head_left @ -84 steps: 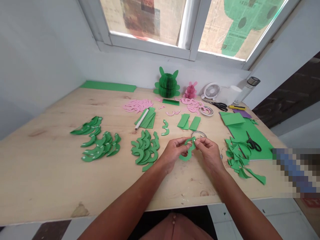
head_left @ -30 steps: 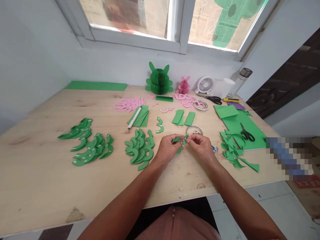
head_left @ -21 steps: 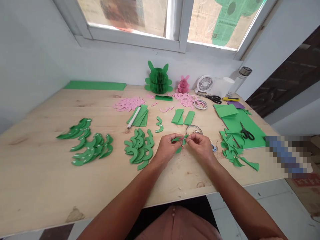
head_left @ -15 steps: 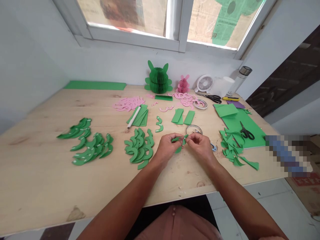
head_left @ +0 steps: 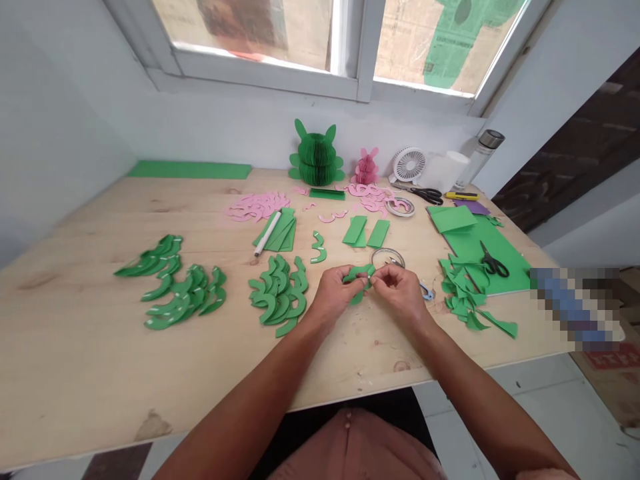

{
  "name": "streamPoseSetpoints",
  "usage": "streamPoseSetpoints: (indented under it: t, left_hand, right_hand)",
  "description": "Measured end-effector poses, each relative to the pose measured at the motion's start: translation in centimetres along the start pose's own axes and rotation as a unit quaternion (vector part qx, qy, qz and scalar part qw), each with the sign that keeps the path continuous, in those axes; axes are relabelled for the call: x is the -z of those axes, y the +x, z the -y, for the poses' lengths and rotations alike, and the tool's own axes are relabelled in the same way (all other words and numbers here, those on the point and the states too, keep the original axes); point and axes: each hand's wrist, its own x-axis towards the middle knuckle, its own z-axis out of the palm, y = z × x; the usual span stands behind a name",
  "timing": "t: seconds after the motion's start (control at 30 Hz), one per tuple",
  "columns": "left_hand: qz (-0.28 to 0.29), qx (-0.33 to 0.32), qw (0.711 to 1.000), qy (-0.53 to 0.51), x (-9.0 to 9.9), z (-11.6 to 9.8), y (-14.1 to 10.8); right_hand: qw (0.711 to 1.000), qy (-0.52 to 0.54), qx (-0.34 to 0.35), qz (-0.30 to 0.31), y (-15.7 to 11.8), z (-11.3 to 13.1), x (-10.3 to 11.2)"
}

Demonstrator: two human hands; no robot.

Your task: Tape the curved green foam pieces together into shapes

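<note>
Table (head_left: 75,347): one, pale wood, cut off at the left.
Left pile (head_left: 185,297): green wavy cut-outs with white tabs; overlapped, not countable.
Green strip (head_left: 190,170): one, flat at the back, by the wall.
Pink heaps: two, a left heap (head_left: 257,207) and a right heap (head_left: 373,200); pieces tangled, not countable.
White pen (head_left: 267,233): one, lying across fanned green slips (head_left: 285,239), several, part covered.
Middle pile (head_left: 280,300): green wavy cut-outs, overlapped; count not possible.
Paper figures: two, a green figure (head_left: 316,163) and a smaller pink figure (head_left: 366,172) to its right.
Lone cut-out (head_left: 320,255): one, white marks visible, apart from the middle pile.
Left hand (head_left: 337,291): one, thumb and fingers closed on the green wavy piece (head_left: 360,272).
Piece in hand: one, held above the table between both hands; partly hidden by fingers.
Right hand (head_left: 400,290): one, thumb and forefinger pinched together on the piece's right end, at a small white spot; other fingers curled.
Rings: two, a near ring (head_left: 387,249) just beyond the right hand and a far ring (head_left: 400,216) by the right heap.
Fan (head_left: 409,165): one, white.
Blue item (head_left: 427,291): one, partly behind the right hand; kind unclear.
Scissors: two, back scissors (head_left: 430,195) and front scissors (head_left: 496,267).
Scraps (head_left: 465,293): green, jumbled, not countable.
Bottle (head_left: 480,160): one, metal-capped.
Right edge: pixelated patch (head_left: 575,310), contents unreadable.
</note>
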Motion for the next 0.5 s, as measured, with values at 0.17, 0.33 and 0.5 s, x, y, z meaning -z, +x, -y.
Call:
streamPoseSetpoints:
  t: [0.17,0.33,0.5]
  left_hand:
    - [-0.001,0.003,1.000,0.005,-0.05,-0.07,-0.13]
    - [-0.001,-0.009,1.000,0.014,-0.04,-0.16,-0.16]
    - [-0.009,-0.010,1.000,0.008,-0.07,-0.27,-0.19]
  right_hand:
    - [1.000,-0.010,0.014,0.002,-0.04,0.07,-0.03]
    - [1.000,-0.019,0.023,-0.001,-0.08,0.04,0.01]
    - [0.999,-0.020,0.026,0.001,-0.11,0.06,0.00]
